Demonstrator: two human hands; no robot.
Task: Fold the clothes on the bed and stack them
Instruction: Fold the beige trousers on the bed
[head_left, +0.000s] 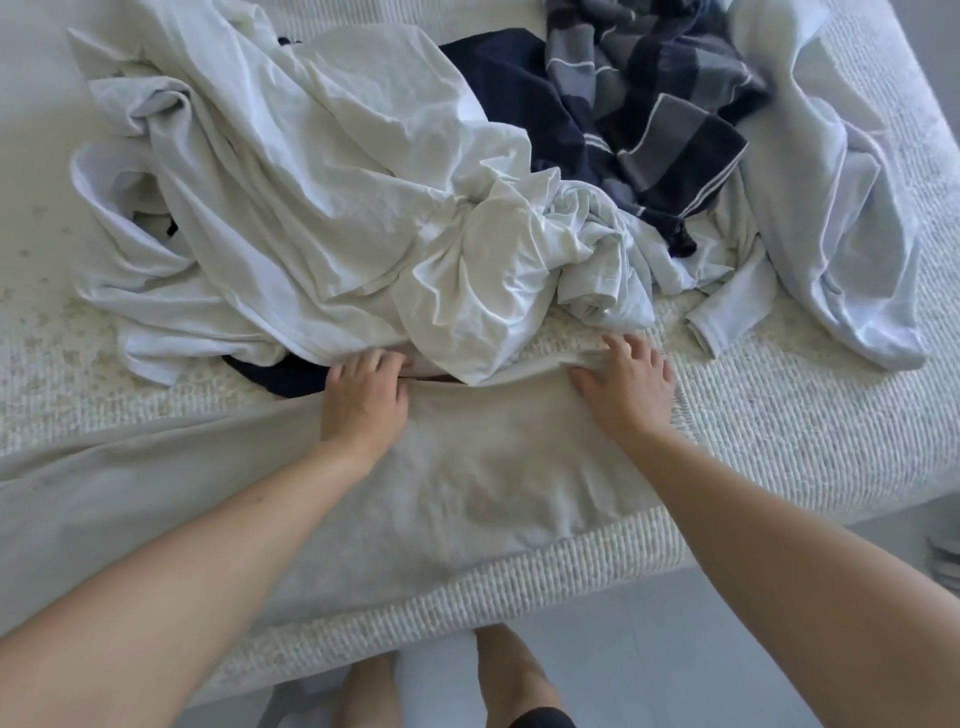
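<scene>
Both hands are out on the near part of the bed (779, 441).

Left hand (363, 400): palm down on the grey cloth (493, 467), fingers curled at the cloth's far edge, tips tucked out of sight under the white pile's hem. We read this as a grip on the grey cloth's edge, though the fingertips themselves are hidden.

Right hand (623, 389): palm down, fingers spread and fairly straight, pressing on the far right corner of the grey cloth. Nothing is pinched; the hand is released and flat.

The grey cloth lies spread flat along the near edge of the bed, running off to the left, its far edge just under the heap.

Heap, far of the hands: a big white sheet (311, 182) crumpled across the left and centre. A dark garment (280, 376) pokes out from under it, touching the left hand's side. A navy item (498, 104) lies far centre, with a checked blue-grey cloth (665, 104) on its right, partly over it. A pale blue garment (831, 208) trails down the right side, one sleeve (727, 306) lying near the right hand, apart from it.

No containers are seen.
</scene>
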